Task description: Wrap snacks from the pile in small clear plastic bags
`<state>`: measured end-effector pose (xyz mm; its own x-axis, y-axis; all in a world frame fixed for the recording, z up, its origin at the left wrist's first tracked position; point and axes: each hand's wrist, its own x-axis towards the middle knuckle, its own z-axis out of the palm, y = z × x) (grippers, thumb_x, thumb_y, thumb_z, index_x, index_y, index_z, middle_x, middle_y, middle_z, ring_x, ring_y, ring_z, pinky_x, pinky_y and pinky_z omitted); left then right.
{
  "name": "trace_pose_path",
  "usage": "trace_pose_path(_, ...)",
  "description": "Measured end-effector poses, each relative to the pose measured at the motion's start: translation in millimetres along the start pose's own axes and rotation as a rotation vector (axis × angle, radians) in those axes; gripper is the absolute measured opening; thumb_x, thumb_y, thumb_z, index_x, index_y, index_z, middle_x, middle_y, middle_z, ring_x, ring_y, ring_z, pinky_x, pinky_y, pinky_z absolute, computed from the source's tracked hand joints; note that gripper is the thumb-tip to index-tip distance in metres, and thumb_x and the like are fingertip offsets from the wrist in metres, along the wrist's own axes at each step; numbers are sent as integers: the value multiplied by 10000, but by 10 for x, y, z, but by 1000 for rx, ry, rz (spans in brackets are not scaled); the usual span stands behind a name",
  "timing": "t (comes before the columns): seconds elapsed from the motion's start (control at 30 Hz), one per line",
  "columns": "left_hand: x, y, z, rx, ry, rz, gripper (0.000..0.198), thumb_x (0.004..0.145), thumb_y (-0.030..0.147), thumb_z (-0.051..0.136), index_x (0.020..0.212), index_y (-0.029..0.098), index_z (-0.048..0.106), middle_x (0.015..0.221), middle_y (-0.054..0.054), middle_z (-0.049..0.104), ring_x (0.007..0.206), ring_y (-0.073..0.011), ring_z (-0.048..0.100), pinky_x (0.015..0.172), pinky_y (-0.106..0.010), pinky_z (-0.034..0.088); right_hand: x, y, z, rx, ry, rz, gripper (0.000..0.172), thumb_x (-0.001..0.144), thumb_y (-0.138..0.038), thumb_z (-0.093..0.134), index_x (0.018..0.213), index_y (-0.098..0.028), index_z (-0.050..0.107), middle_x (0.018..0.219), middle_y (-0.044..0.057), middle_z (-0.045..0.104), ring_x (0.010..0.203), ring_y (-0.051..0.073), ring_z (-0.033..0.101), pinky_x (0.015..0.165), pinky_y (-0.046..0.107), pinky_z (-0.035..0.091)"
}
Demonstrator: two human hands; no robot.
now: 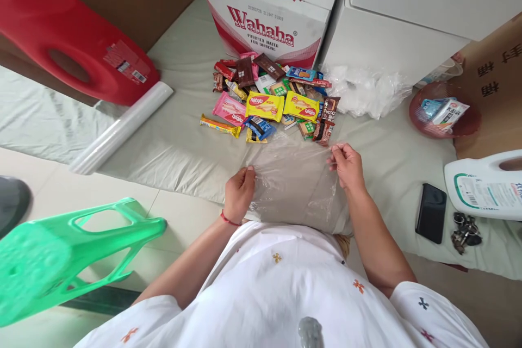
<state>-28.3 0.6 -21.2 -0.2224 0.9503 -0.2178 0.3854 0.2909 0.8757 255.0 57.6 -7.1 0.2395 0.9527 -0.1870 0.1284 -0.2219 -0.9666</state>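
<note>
Stretched between my two hands is a clear plastic bag (293,179), thin and crinkled, lying over the pale cloth. My left hand (240,190) is closed on its left edge, thumb pressed to the fingers. At the upper right, my right hand (346,166) pinches the other edge between thumb and fingertips. Just beyond the bag lies a pile of wrapped snacks, among them yellow wafer packets (265,106), a pink packet (229,109), a blue packet (260,128) and brown packets (244,72).
Behind the snacks stands a Wahaha carton (265,22). A plastic roll (122,128), a red jug (81,38) and a green stool (81,250) are at left. Crumpled clear plastic (362,89), a red bowl (424,119), a phone (431,212), keys (465,231) and a white jug (485,187) are at right.
</note>
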Motion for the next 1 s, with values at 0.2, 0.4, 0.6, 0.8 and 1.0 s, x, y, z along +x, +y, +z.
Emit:
trace_pose_path(0.2, 37, 20, -233, 255, 356, 327, 292, 870, 349, 641, 1102, 180, 588, 1114, -123, 612, 1064, -260, 596, 840, -379, 500, 12, 115, -78, -39, -55, -13, 405, 843, -600, 677, 891, -202, 618, 672, -42, 532, 467, 84, 442, 423, 229, 338)
trace_pose_path(0.4, 359, 332, 216, 342, 235, 303, 508, 927, 498, 597, 1280, 137, 537, 1136, -160, 655, 1079, -295, 632, 967, -447, 481, 7, 206, -57, -84, -36, -67, 374, 867, -570, 653, 883, -197, 632, 663, -40, 552, 486, 95, 465, 471, 236, 360)
trace_pose_path(0.6, 616, 325, 409, 581, 90, 66, 399, 926, 408, 562, 1249, 176, 596, 880, -83, 730, 921, -299, 703, 804, -364, 485, 14, 273, -177, -81, 7, -53, 332, 850, -536, 661, 851, -204, 640, 633, -40, 546, 486, 110, 455, 482, 244, 350)
trace_pose_path(0.8, 781, 143, 214, 398, 200, 69, 173, 937, 335, 510, 953, 222, 641, 689, -1, 642, 687, -199, 626, 682, -295, 428, 88, 404, -335, -261, 95, -77, 348, 847, -536, 639, 860, -191, 682, 658, -14, 592, 563, 135, 485, 574, 258, 389)
trace_pose_path(1.0, 658, 258, 116, 370, 546, 425, 214, 907, 299, 570, 1057, 154, 616, 1038, -137, 672, 1003, -266, 620, 906, -408, 485, 145, 340, -303, -425, 86, -157, 349, 883, -511, 576, 840, -183, 684, 661, -1, 615, 601, 145, 507, 646, 272, 400)
